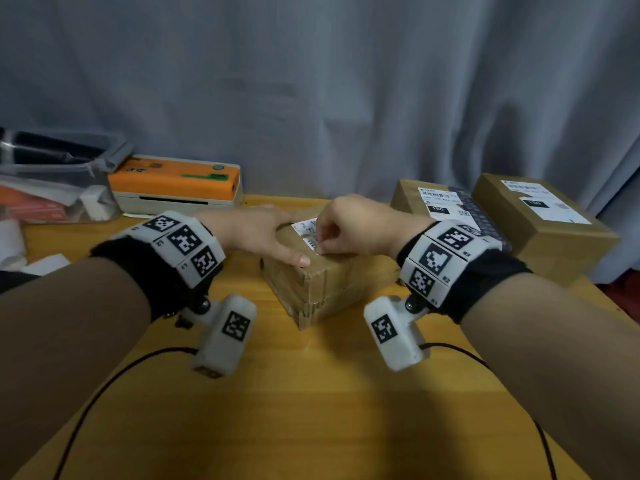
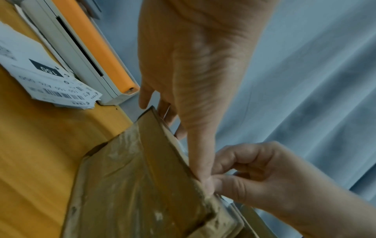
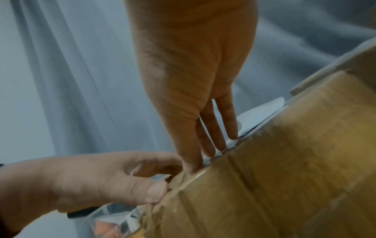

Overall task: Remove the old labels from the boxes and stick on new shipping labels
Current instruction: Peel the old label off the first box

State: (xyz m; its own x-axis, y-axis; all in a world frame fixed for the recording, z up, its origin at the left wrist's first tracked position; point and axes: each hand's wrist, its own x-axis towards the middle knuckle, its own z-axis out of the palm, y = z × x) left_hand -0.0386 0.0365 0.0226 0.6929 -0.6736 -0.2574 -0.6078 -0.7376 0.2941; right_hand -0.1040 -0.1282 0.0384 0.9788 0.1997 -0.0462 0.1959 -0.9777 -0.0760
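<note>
Centrally on yellow table (image 1: 311, 393): taped cardboard box (image 1: 322, 282), torn white label (image 1: 309, 232) on top. My left hand (image 1: 256, 233) lies flat, fingers straight, pressing box top. My right hand (image 1: 353, 226), fingers curled, pinches label edge. Two labelled boxes (image 1: 540, 216) behind right; orange printer (image 1: 176, 185) behind left.

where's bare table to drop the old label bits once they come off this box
Widest bare patch: the wooden table near the person, in front of the middle box, crossed only by thin cables. A smaller patch lies between the left hand and the label printer. Crowded: far left, with the plastic bin and paper scraps; far right, with two labelled boxes.
</note>
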